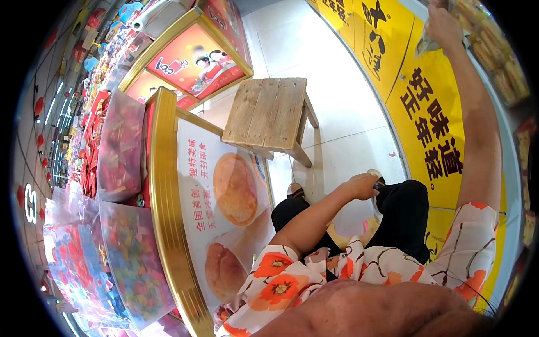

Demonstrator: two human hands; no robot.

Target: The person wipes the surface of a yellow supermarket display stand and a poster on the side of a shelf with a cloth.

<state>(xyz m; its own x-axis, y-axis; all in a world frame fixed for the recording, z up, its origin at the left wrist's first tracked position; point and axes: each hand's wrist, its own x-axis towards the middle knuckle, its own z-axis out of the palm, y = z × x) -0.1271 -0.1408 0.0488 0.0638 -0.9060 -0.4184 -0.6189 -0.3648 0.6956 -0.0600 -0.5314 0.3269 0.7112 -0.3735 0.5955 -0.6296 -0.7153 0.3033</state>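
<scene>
At the upper right, my right hand (442, 27) is closed on a crumpled pale cloth (426, 45) at the rim of a yellow-fronted display counter (438, 122). My right arm stretches along that rim. Near the knee of my black trousers (404, 210) is my left hand (363, 186), its fingers curled; a small dark thing shows at the fingertips, and whether they hold it cannot be told. Packaged, tan-coloured food (490, 52) lies behind the counter's rim beside the right hand.
A wooden stool (267, 111) stands on the tiled floor (337, 105) ahead. Gold-edged display stands (166, 185) line the left side, with clear bins of wrapped sweets (134, 261) on top. A plastic-looking roll (147, 17) lies at the upper left.
</scene>
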